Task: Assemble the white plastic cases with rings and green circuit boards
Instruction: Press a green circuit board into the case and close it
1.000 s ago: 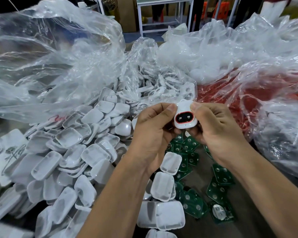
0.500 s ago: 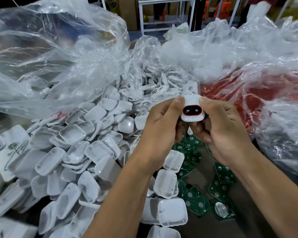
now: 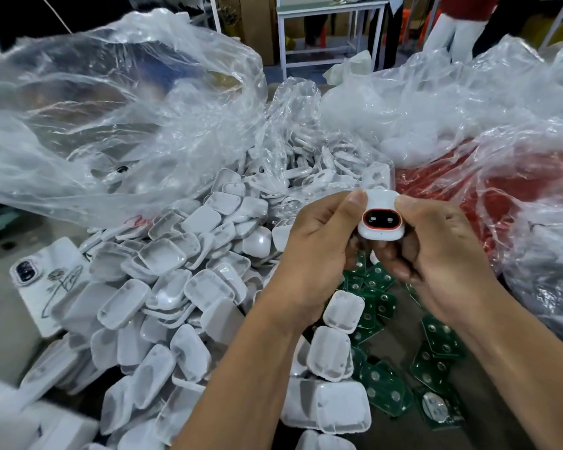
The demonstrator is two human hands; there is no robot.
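A small white plastic case [image 3: 381, 230] with an orange-red ring around a dark oval window is held up between both hands above the table. My left hand [image 3: 316, 254] pinches its left side with thumb and fingers. My right hand [image 3: 436, 254] grips its right side, thumb on top. Below the hands lie several green circuit boards [image 3: 436, 339] on the brown table. A big heap of white case shells [image 3: 182, 287] covers the left and centre.
Crumpled clear plastic bags [image 3: 117, 118] rise at the left and back; a bag holding red parts [image 3: 501, 190] lies at the right. A white phone case [image 3: 43, 280] lies at the left. A metal table frame [image 3: 329, 30] and a person's legs stand behind.
Both hands have lifted the white case slightly up and to the right, turning it so the ringed window faces the camera more squarely. The grip is unchanged.
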